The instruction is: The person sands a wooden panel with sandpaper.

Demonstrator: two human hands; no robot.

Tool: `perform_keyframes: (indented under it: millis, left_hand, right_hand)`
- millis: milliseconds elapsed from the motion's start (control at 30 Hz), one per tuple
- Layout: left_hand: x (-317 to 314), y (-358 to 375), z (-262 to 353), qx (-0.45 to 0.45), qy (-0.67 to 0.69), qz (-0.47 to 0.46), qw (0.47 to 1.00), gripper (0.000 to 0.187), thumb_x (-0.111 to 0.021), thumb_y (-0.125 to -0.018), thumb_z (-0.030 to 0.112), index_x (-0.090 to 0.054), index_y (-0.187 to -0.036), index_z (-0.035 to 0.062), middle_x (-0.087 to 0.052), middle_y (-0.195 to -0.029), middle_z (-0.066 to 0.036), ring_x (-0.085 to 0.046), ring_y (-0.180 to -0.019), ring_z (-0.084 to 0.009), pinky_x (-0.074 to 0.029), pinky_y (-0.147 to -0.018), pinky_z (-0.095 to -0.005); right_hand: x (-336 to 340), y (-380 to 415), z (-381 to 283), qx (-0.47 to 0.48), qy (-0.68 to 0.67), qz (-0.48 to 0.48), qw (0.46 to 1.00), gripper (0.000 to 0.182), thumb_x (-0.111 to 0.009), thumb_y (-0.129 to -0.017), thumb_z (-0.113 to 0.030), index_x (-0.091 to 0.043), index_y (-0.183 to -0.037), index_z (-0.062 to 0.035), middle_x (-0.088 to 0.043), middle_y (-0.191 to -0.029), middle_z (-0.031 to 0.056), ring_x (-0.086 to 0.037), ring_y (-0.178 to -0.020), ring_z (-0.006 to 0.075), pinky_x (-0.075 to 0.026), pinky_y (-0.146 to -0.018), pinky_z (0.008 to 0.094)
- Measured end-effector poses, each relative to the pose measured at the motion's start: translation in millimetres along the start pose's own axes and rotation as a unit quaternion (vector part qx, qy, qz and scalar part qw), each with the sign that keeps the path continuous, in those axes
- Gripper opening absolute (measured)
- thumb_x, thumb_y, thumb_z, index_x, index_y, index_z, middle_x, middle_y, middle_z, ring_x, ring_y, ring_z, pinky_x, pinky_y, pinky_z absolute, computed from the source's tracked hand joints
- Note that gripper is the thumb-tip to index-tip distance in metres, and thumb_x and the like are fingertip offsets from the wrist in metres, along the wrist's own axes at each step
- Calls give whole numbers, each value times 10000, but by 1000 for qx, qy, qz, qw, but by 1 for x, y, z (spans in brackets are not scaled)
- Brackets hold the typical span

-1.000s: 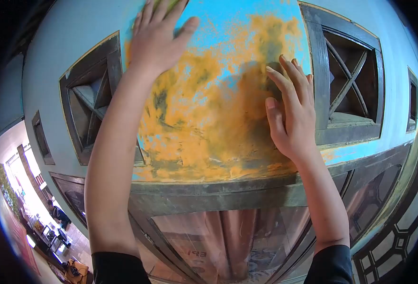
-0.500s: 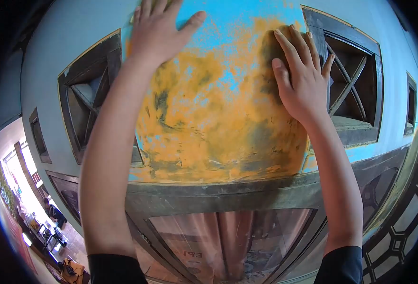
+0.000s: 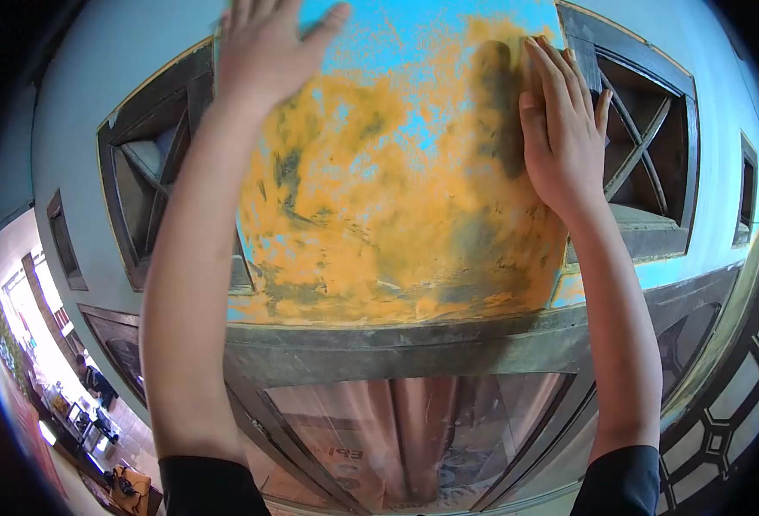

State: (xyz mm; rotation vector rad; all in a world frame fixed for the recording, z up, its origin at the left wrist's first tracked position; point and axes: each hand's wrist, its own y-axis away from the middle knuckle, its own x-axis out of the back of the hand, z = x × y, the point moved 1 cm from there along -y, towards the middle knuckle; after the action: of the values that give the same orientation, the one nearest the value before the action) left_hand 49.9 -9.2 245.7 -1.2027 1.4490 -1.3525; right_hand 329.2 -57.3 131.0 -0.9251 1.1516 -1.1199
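A wall panel (image 3: 379, 232) in front of me is patched with orange-yellow, dark smudges and bright blue. My left hand (image 3: 263, 60) is at its upper left, palm toward the surface and thumb spread out; the top of the view cuts off its fingertips. At the panel's right edge, beside a wooden vent frame, my right hand (image 3: 564, 129) has its fingers stretched upward and its palm toward the wall. Nothing held shows in either hand, though both palms are hidden.
Crossed wooden bars fill the right vent opening (image 3: 646, 142) and the left one (image 3: 151, 181). Below the panel runs a dark wooden beam (image 3: 405, 348) above a glass pane (image 3: 414, 439) with curtains behind. A person (image 3: 95, 383) is at far left, near a bright doorway.
My left hand has shifted a little left. My right hand has moved right, toward the vent frame, with its fingers closer together. The view has shifted slightly.
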Motion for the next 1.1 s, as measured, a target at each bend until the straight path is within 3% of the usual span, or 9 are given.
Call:
perform_keyframes:
  millis: [200, 267, 333, 533, 700, 767, 867, 967, 1100]
  left_hand:
    - [-19, 46, 40, -264, 10, 42, 963, 765, -467, -1005, 590, -218, -1613, 198, -82, -1694, -124, -62, -1559, -321, -58, -1260, -507]
    - [-3, 22, 6, -213, 48, 5, 976, 767, -485, -1006, 570, -210, -1615, 193, -83, -1695, -119, -66, -1560, -312, -66, -1261, -501]
    - [3, -4, -36, -27, -3, -23, 999, 766, -493, -1010, 551, -209, -1615, 178, -92, -1695, -115, -69, -1561, -308, -79, -1261, -496]
    - [15, 22, 8, -76, -8, -38, 996, 768, -442, -1022, 566, -180, -1617, 157, -68, -1695, -122, -31, -1562, -311, -62, -1254, -532]
    - [5, 51, 51, -313, 19, -22, 949, 787, -440, -1004, 602, -152, -1621, 208, -6, -1693, -106, 33, -1559, -293, -43, -1259, -505]
    - [34, 40, 27, -221, 37, -81, 971, 749, -450, -1014, 573, -180, -1619, 224, -43, -1697, -101, -18, -1562, -289, -63, -1263, -493]
    - [11, -2, -37, -32, 21, -37, 999, 735, -486, -1014, 545, -222, -1613, 210, -98, -1695, -108, -73, -1561, -298, -85, -1261, -503]
    - [4, 8, -42, 10, 25, 10, 1000, 742, -508, -1009, 531, -231, -1610, 195, -110, -1692, -110, -73, -1560, -302, -81, -1259, -515]
    - [5, 51, 10, -128, 38, 2, 991, 762, -463, -1013, 574, -206, -1612, 179, -66, -1696, -113, -28, -1562, -305, -51, -1257, -527]
  right_hand:
    - [-1, 0, 1, 2, -9, -3, 1000, 460, -453, -1039, -264, -453, -1498, -239, -456, -1545, 34, -312, -1500, 281, -134, -1196, 653]
    - [-2, 1, 1, 3, 1, 0, 1000, 443, -450, -1043, -259, -471, -1485, -244, -458, -1542, 32, -315, -1498, 279, -137, -1199, 646]
    - [-1, 1, -1, 3, 1, 0, 1000, 434, -447, -1046, -261, -477, -1478, -245, -459, -1539, 29, -315, -1497, 281, -140, -1197, 648]
    - [-2, 1, -2, 6, 4, 6, 1000, 415, -436, -1050, -242, -491, -1460, -243, -460, -1535, 26, -324, -1492, 283, -147, -1187, 664]
    - [-3, 2, 0, -14, -21, 12, 1000, 415, -415, -1056, -220, -488, -1463, -246, -469, -1528, 28, -331, -1489, 285, -143, -1194, 651]
    - [-3, 2, 0, -13, -11, 10, 1000, 411, -411, -1061, -220, -492, -1463, -249, -473, -1525, 31, -339, -1484, 280, -143, -1203, 635]
    - [-3, 3, 0, -8, -9, 12, 1000, 399, -420, -1062, -227, -509, -1450, -247, -477, -1521, 35, -344, -1480, 283, -143, -1205, 630]
    - [-2, 3, 0, 0, -9, 12, 1000, 389, -433, -1058, -230, -526, -1435, -238, -481, -1516, 43, -346, -1477, 291, -153, -1204, 630]
    - [-2, -1, -6, 43, 21, -6, 999, 399, -443, -1051, -258, -528, -1438, -214, -471, -1524, 60, -351, -1472, 310, -189, -1212, 583]
